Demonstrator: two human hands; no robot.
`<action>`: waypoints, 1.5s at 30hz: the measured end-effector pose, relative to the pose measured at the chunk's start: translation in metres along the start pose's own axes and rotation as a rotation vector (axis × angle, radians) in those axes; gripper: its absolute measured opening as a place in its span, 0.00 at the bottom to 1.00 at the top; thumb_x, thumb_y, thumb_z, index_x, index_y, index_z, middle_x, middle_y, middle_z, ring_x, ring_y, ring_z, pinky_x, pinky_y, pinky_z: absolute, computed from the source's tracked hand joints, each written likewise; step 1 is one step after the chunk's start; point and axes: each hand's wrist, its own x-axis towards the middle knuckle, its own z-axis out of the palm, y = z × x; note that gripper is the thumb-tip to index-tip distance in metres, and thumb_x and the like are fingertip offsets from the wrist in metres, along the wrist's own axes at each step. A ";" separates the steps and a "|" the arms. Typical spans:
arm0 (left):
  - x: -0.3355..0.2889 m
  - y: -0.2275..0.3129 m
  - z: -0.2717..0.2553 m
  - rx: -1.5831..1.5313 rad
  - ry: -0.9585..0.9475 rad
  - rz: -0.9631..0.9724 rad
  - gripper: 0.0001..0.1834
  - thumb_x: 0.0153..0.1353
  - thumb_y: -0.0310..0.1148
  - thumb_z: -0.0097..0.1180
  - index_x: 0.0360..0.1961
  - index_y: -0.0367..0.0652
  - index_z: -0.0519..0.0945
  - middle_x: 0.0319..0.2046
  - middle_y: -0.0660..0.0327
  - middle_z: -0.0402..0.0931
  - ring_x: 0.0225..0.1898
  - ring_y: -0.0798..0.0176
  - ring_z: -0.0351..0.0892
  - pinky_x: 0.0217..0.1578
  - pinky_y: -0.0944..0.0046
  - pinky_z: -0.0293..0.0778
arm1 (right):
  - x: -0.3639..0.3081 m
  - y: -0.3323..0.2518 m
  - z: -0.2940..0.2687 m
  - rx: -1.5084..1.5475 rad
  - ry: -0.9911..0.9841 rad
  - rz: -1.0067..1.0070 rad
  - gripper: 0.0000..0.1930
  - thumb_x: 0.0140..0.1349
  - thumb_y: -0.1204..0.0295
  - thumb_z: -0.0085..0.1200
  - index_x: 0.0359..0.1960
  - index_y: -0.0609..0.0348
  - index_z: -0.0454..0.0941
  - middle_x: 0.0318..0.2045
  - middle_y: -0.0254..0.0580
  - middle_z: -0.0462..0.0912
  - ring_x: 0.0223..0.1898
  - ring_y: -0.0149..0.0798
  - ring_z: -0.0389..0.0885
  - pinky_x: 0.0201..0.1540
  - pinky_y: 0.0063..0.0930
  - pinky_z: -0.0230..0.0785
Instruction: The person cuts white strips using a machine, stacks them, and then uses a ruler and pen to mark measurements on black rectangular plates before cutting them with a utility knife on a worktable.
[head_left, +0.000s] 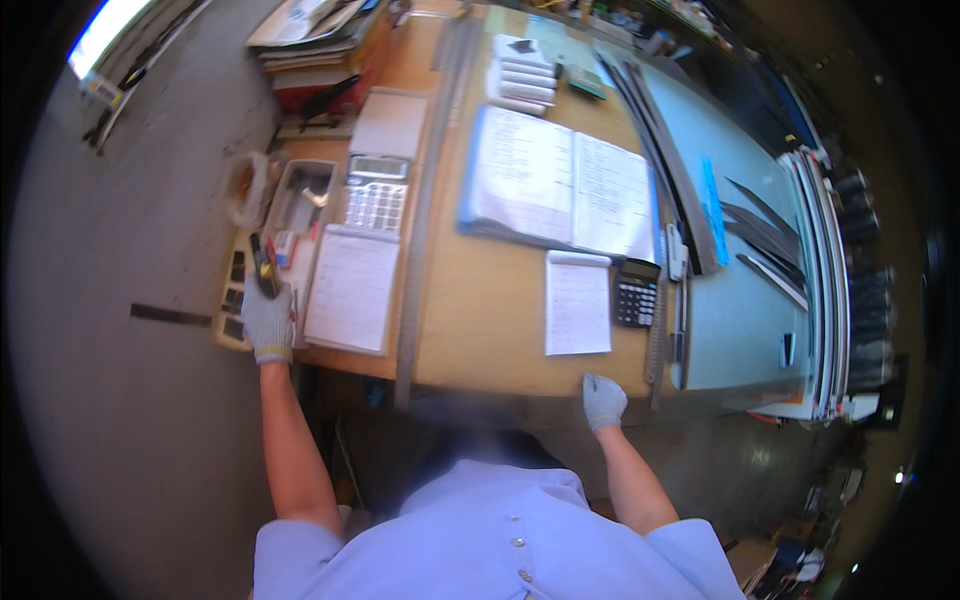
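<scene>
My left hand (268,322), in a pale knit glove, is closed at the table's left edge around a black-and-yellow hand tool (265,270), whose exact kind I cannot make out. Beside it sit a grey plastic bin (300,200) with small items and a light tray (234,300) with dark compartments. To its right lie a written notepad (350,290) and a silver calculator (375,195). My right hand (604,402), also gloved, is curled at the table's front edge, below a small notepad (578,310) and a black calculator (636,292). Whatever its fingers hold, if anything, is hidden.
An open blue binder (570,185) with written sheets lies mid-table. Long dark strips (668,165) and a blue strip (715,210) lie on the right. A long metal strip (425,220) crosses the table lengthwise. Stacked papers (320,60) stand at far left.
</scene>
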 end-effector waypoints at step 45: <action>-0.351 0.156 0.269 -0.082 -1.174 0.525 0.26 0.63 0.38 0.59 0.59 0.37 0.70 0.47 0.39 0.77 0.42 0.37 0.81 0.43 0.45 0.78 | 0.027 0.022 -0.108 1.366 -0.079 0.297 0.13 0.62 0.70 0.64 0.40 0.60 0.73 0.33 0.35 0.74 0.35 0.29 0.72 0.39 0.27 0.69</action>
